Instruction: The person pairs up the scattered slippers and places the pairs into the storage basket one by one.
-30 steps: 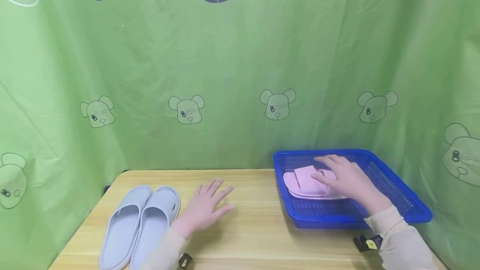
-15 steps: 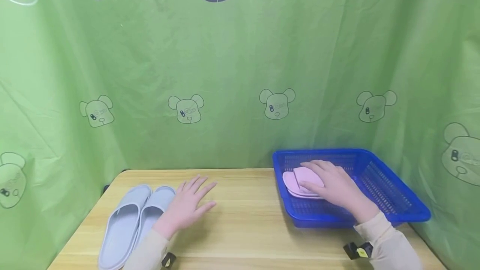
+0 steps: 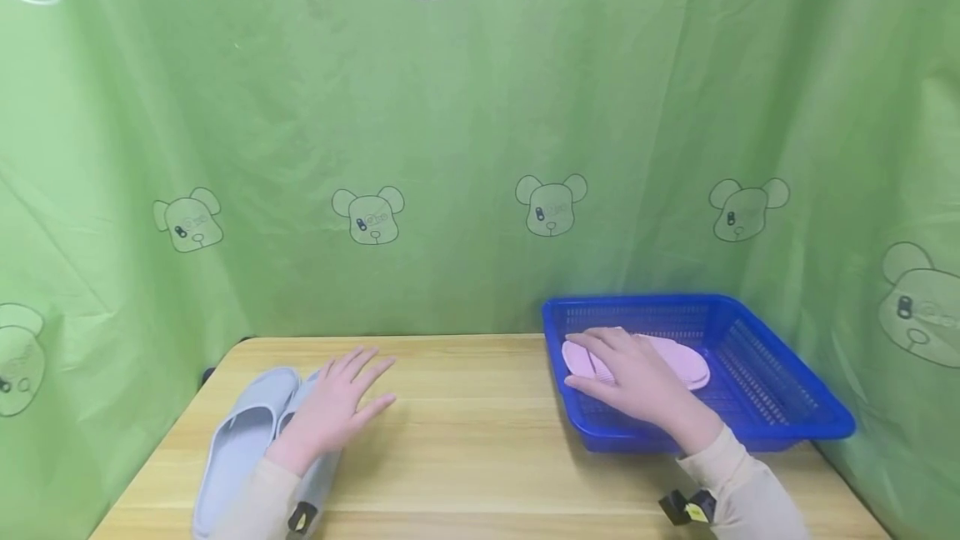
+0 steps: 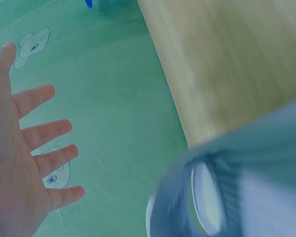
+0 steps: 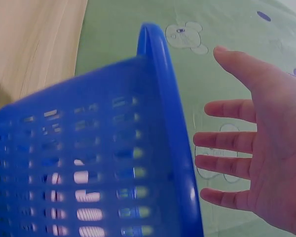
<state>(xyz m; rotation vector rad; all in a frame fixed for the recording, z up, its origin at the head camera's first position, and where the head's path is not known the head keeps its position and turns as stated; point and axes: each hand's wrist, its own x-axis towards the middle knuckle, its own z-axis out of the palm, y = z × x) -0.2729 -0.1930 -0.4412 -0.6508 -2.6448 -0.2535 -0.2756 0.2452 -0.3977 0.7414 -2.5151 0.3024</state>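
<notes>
Reaching over the near wall of the blue plastic mesh basket [image 3: 787,407], my right hand [image 3: 637,373] lies above the pink rubber slipper [image 3: 675,359] that rests flat on the basket floor. My fingers are straight and spread, grasping nothing; from the head view they overlap the slipper's left end, but I cannot tell whether they press on it or only hover above it. In the right wrist view the same hand [image 5: 266,148] shows an open palm with the fingers fanned, beside the basket's rim [image 5: 163,89].

My left hand [image 3: 333,407] is over the light wooden bench [image 3: 480,457], directly above the toe end of the right one of the pair of pale grey-blue rubber slippers [image 3: 240,440]. Its fingers are also straight and apart, released from everything. The left wrist view shows that hand [image 4: 19,148] flat and open, with a blurred grey-blue slipper [image 4: 246,187] below it and the bench edge [image 4: 212,74] beyond.

The two grey-blue slippers lie side by side, touching, at the left near corner of the bench, toes pointing away from me. The basket stands at the right far corner, well apart from them. A green curtain printed with bear faces [image 3: 551,205] hangs behind the bench and along both sides. Cream sleeves [image 3: 742,498] cover my forearms.
</notes>
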